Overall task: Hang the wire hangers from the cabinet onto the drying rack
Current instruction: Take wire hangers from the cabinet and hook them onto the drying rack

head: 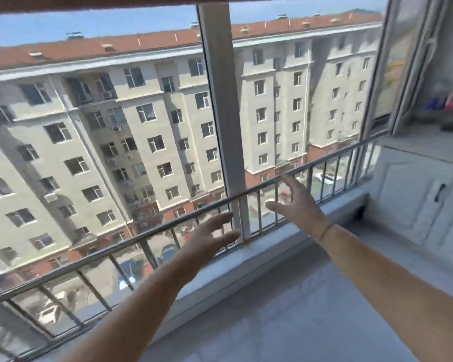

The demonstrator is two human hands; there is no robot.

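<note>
Empty, fingers spread, the left hand (209,237) and right hand (297,205) reach forward; cabinet (408,199) looks closed; no hangers or drying rack in view; seemingly nothing hung yet

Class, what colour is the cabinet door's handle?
The handle is black, against the white cabinet; seen in the head view.

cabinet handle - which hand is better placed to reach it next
Right, probably. The right hand is empty and open, and sits nearer the cabinet, whose dark handle lies to its right. The left hand is empty too, but farther left.
</note>
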